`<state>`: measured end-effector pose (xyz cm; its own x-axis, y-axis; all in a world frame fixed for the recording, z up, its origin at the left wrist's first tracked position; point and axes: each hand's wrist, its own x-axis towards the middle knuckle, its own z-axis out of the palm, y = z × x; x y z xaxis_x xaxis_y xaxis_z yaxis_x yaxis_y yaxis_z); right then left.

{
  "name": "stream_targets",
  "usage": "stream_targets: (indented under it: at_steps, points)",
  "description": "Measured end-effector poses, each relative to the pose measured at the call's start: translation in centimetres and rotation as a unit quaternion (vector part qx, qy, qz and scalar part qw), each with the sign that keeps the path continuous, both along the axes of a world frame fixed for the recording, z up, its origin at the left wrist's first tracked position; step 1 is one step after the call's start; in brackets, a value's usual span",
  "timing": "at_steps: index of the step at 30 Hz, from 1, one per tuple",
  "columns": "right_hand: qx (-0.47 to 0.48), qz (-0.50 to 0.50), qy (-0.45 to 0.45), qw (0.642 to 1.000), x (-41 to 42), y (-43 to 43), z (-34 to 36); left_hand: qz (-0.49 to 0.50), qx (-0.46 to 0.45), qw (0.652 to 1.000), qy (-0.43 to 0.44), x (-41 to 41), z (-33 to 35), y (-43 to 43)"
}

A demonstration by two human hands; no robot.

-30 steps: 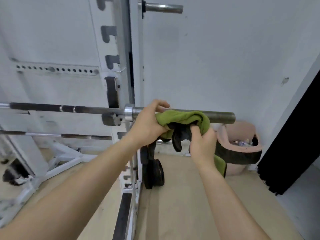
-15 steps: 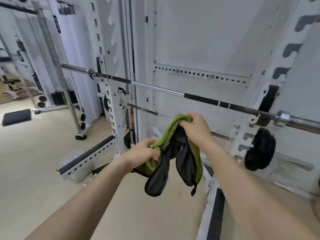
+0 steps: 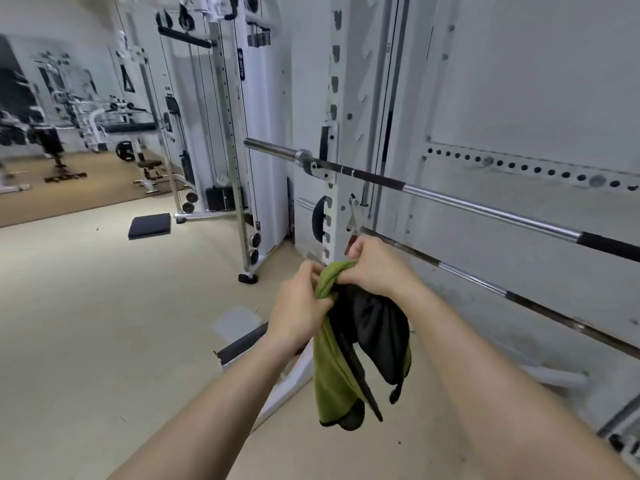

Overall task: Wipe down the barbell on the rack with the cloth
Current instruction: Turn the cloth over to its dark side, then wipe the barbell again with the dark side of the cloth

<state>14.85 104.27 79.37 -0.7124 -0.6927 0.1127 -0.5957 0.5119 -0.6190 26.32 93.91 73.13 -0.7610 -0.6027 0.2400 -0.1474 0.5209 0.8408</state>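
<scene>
Since half a second ago the left hand [image 3: 300, 306] has closed in on the right hand [image 3: 375, 271], so the 2 now meet at the top of the cloth [image 3: 334, 372], and the view has swung left to take in the barbell's far end. Both hands grip the cloth. The left has its fingers curled round the green fold, and the right is clenched over the bunched top just beside it. The rest of the cloth, green outside and black inside, hangs loose below them over the floor [image 3: 104, 306].

This 2-handed hold looks like regathering, bunching the cloth into a pad that will wrap a round bar. The barbell [image 3: 485, 211] lies in the hooks of the rack [image 3: 333, 98], above and beyond the hands and clear of the cloth. A thinner lower bar [image 3: 467, 273] runs just behind the right hand. Wiping is paused, and the likely next step is to lift the cloth onto an unwiped stretch. The trailing ends could snag on the hooks.
</scene>
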Motion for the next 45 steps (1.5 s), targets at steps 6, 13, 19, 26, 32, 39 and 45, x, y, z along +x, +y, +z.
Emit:
stream_targets:
  at_steps: [6, 13, 19, 26, 32, 39, 45]
  points:
    - [0.015, 0.016, 0.095, 0.995, -7.6, -14.4, -0.4, -0.064, 0.005, 0.995, -0.079, -5.6, -0.4, -16.1]
    - [0.088, 0.0, 0.206, 0.975, -13.2, -28.8, -1.2, 0.008, -0.23, 0.969, -0.086, -11.3, 3.1, -31.5]
    - [0.115, -0.065, 0.171, 0.976, -16.5, -39.8, -6.0, 0.099, -0.381, 0.919, -0.022, -15.0, 5.1, -46.2]
    - [-0.131, -0.218, -0.135, 0.958, -21.0, -51.7, -6.4, 0.032, 0.034, 0.997, -0.057, -19.8, 3.4, -65.5]
    - [-0.247, -0.284, -0.107, 0.92, -23.4, -61.5, 0.1, -0.08, 0.021, 0.989, -0.122, -24.5, 3.7, -76.9]
    - [-0.078, -0.375, 0.123, 0.916, -29.4, -65.8, 4.1, -0.063, -0.224, 0.97, -0.069, -34.0, 7.6, -86.9]
    - [-0.02, -0.425, 0.253, 0.869, -37.7, -68.3, 8.4, -0.049, -0.368, 0.928, -0.02, -44.3, 12.6, -89.6]
